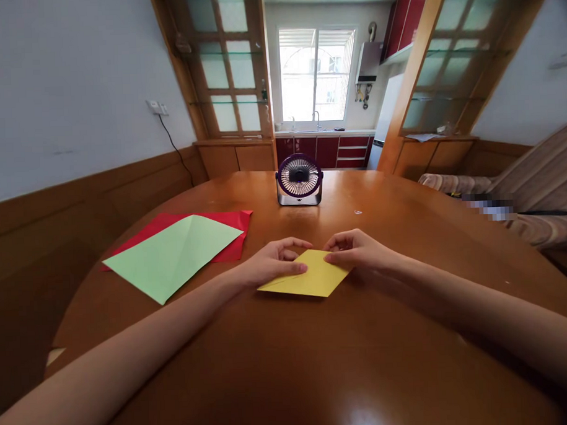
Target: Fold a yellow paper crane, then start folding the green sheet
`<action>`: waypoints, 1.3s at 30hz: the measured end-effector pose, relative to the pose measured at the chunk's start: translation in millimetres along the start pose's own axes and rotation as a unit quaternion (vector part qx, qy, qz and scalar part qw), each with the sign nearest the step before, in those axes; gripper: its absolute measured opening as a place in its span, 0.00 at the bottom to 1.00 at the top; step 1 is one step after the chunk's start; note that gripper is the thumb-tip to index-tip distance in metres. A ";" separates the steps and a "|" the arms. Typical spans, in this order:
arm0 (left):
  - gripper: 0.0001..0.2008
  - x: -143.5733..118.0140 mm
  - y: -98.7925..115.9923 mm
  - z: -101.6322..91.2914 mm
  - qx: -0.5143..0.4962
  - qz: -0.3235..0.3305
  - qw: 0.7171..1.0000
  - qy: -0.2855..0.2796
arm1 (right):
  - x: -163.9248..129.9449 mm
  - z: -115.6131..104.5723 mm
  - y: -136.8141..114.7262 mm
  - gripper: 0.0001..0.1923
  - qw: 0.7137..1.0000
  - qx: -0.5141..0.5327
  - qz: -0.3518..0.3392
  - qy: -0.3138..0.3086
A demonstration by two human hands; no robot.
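Observation:
A folded piece of yellow paper point(316, 278) is held just above the brown table, its flat face turned up toward me. My left hand point(278, 261) grips its upper left edge, thumb on top and the other fingers behind. At the upper right edge my right hand point(354, 250) pinches it, thumb over the paper and fingers curled under. Parts of the fingers of both hands are hidden by the paper. To the left lies a light green paper sheet point(178, 256) with a crease, on top of a red paper sheet point(145, 233).
The round wooden table point(289, 367) reaches across the view. A small purple desk fan point(299, 178) stands at its far side. A tiny pale scrap point(358, 212) lies right of the fan. A striped sofa point(537, 172) is beyond the table's right edge.

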State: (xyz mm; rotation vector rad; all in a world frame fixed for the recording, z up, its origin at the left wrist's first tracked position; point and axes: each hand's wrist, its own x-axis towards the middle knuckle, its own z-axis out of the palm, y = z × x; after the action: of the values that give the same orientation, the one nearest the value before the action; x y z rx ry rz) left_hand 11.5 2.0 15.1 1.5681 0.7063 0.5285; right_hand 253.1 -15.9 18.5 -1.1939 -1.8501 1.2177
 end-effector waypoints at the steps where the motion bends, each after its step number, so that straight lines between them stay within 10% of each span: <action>1: 0.27 1.2 -2.2 -3.0 0.004 -0.012 1.000 -0.012 | 1.8 -0.8 1.8 0.12 1.000 -0.015 0.002 -0.004; 8: 0.14 5.5 -10.3 -12.0 0.289 0.056 0.954 0.061 | 1.6 2.7 10.1 0.11 0.963 -0.264 -0.050 0.033; 18: 0.12 -2.1 -16.8 17.6 0.638 0.315 0.695 0.102 | -2.8 15.7 23.9 0.07 0.860 -0.446 -0.223 0.106; 25: 0.13 -3.8 -19.9 21.5 0.614 0.342 0.711 0.012 | 0.8 14.4 31.5 0.12 0.785 -0.500 -0.362 0.050; 39: 0.13 -7.8 -20.4 16.9 0.622 0.391 0.678 0.009 | -12.0 3.2 26.8 0.07 0.874 -0.314 -0.366 -0.062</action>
State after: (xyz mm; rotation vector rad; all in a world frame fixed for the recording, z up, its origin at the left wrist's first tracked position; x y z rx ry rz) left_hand 15.0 -14.7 -6.5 3.2402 0.3029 0.7174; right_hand 264.5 -23.5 -7.7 -0.5619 -2.5573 0.2662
